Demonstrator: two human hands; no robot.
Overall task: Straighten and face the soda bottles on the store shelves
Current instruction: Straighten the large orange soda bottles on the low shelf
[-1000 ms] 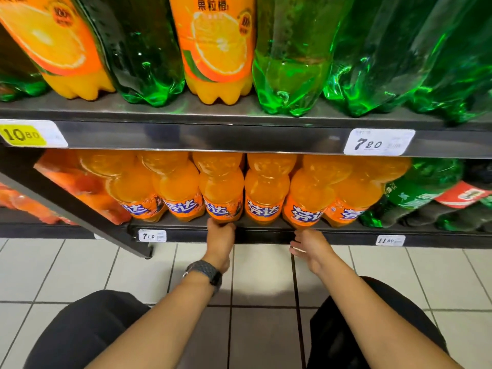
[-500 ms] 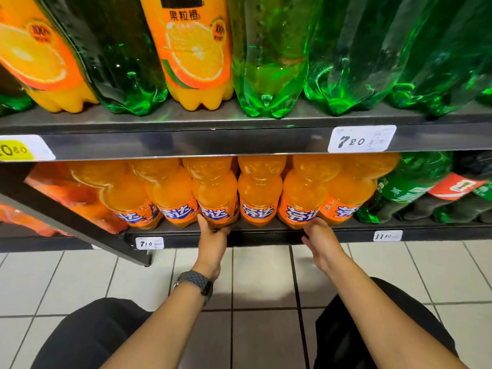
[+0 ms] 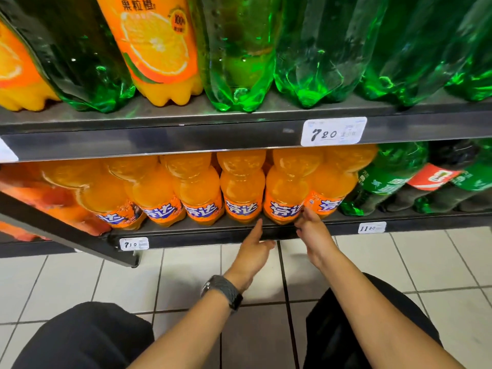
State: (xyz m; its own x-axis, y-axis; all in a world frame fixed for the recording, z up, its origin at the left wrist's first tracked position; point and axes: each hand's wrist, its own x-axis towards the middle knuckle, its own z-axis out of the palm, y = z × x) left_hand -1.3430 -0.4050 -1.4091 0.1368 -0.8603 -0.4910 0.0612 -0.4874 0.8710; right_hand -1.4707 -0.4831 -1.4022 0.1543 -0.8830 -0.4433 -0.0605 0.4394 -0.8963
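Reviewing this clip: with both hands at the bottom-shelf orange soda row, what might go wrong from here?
1. The right hand touches an orange bottle packed tight against its neighbours; turning it may drag the next label off-face.
2. The row stands near the lower shelf lip; a pull forward might tip a bottle onto the tiled floor.
3. The left hand is open, bracing nothing.

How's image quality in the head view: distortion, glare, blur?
Head view: wide-angle bend tilts the upper green bottles and the left shelf edge; bright highlights on the orange bottles; left hand slightly motion-blurred; price tags readable.
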